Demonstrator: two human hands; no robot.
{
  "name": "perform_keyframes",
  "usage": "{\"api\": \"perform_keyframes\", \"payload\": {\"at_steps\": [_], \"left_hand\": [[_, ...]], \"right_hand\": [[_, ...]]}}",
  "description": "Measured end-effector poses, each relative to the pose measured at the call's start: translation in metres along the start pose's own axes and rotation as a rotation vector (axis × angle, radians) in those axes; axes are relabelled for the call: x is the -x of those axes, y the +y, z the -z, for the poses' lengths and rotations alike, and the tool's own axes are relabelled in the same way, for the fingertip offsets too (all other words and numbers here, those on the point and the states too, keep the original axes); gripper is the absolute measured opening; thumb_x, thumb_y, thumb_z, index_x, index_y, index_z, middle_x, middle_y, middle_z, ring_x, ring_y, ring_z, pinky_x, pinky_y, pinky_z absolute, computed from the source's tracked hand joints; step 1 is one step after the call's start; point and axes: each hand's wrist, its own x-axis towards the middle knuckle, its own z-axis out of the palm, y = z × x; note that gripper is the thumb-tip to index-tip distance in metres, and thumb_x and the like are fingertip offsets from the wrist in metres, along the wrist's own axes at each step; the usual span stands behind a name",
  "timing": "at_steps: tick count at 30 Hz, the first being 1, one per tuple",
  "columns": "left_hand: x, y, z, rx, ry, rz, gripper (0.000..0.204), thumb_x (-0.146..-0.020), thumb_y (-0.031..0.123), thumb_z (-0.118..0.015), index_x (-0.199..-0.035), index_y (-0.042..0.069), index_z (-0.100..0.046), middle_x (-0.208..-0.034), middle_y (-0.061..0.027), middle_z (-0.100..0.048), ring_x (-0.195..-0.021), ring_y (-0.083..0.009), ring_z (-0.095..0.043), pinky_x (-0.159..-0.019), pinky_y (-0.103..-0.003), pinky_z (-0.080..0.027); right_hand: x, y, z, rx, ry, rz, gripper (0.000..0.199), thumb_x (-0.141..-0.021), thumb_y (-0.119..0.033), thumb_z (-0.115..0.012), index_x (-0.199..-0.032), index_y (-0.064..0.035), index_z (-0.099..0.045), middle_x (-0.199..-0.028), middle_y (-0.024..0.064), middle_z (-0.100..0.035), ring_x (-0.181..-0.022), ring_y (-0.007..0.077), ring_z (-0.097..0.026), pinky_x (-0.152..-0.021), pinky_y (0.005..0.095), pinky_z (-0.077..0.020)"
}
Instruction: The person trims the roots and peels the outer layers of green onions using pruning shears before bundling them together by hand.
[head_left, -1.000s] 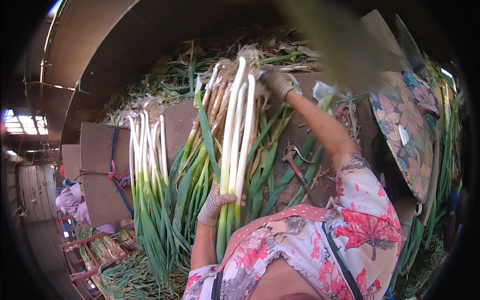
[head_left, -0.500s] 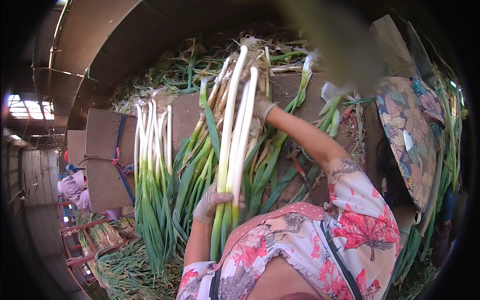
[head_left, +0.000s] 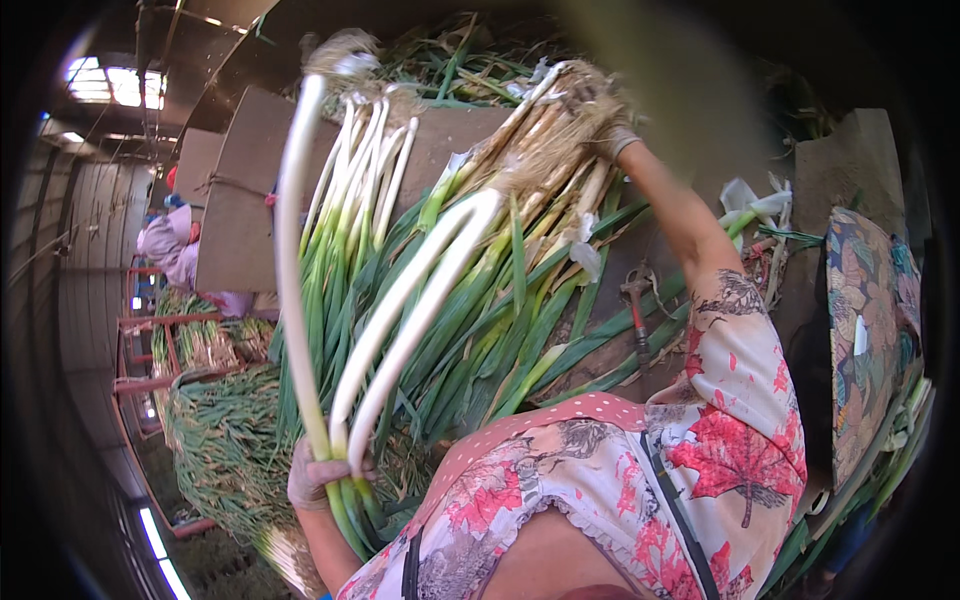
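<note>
My gloved left hand is closed around the green lower parts of three peeled long green onions, whose white shafts rise away from me and bend; one stands apart to the left. My gloved right hand is at the root end of a pile of unpeeled green onions with brown, dry outer skins. Roots and blur hide its fingers. To the left of that pile lies a bunch of clean white green onions, leaves toward me.
A small red-handled tool lies on the brown work surface. Peeled scraps lie farther right, beside a flower-patterned cushion. Left are a cardboard panel, a red metal frame by heaped onions, and another person. A blurred shape covers the upper middle.
My left hand has swung left and closer to me with the three green onions, which now lean apart. My right hand has left their white shafts for the pile's root end. The view has shifted.
</note>
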Motion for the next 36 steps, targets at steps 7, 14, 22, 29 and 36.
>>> {"api": "perform_keyframes", "payload": {"at_steps": [7,14,22,29,36], "left_hand": [[0.018,-0.024,0.12,0.352,-0.008,-0.515,0.062,-0.076,0.014,-0.072,-0.126,0.001,-0.039,-0.088,-0.0028,-0.045,-0.07,-0.0131,-0.045,-0.057,-0.027,-0.043],[-0.085,-0.003,0.101,0.489,-0.265,-0.576,0.053,-0.076,0.017,-0.074,-0.119,0.001,-0.047,-0.08,-0.0075,-0.053,-0.07,-0.0205,-0.054,-0.067,-0.034,-0.05],[-0.105,0.141,0.241,-0.191,0.126,-0.56,0.036,-0.086,0.022,-0.069,-0.111,-0.001,-0.056,-0.087,-0.0107,-0.065,-0.077,-0.0193,-0.067,-0.07,-0.031,-0.058],[-0.328,0.157,0.198,-1.357,0.577,-0.731,0.055,-0.081,0.023,-0.073,-0.129,0.004,-0.054,-0.111,-0.0188,-0.067,-0.105,-0.0325,-0.064,-0.093,-0.04,-0.049],[-0.48,-0.049,0.029,-1.064,-0.251,-0.576,0.061,-0.095,0.046,-0.046,-0.139,0.004,-0.048,-0.137,-0.0224,-0.053,-0.13,-0.0383,-0.047,-0.109,-0.038,-0.035]], "right_hand": [[-0.025,-0.02,0.047,-0.177,0.115,-0.13,0.051,-0.087,-0.024,-0.063,-0.137,-0.0143,-0.053,-0.13,0.0186,-0.059,-0.113,0.0338,-0.059,-0.099,0.0461,-0.0442],[0.067,-0.395,0.227,-1.325,-0.08,1.024,0.104,-0.064,-0.04,-0.087,-0.152,-0.0205,-0.033,-0.139,0.0181,-0.052,-0.129,0.0351,-0.047,-0.115,0.0475,-0.0265],[0.107,-0.199,0.095,-1.065,0.009,0.01,0.024,-0.087,-0.011,-0.058,-0.109,-0.0075,-0.068,-0.101,0.0096,-0.068,-0.092,0.0246,-0.064,-0.079,0.0364,-0.05],[0.193,-0.001,0.06,-0.817,0.241,-0.69,0.043,-0.09,-0.031,-0.064,-0.122,-0.0033,-0.059,-0.111,0.0171,-0.068,-0.098,0.0292,-0.065,-0.085,0.0369,-0.0492],[0.252,-0.133,0.049,-0.382,-0.175,-0.811,0.099,-0.074,-0.037,-0.075,-0.153,-0.008,-0.023,-0.15,0.0274,-0.034,-0.128,0.0467,-0.044,-0.104,0.0489,-0.0406]]}}
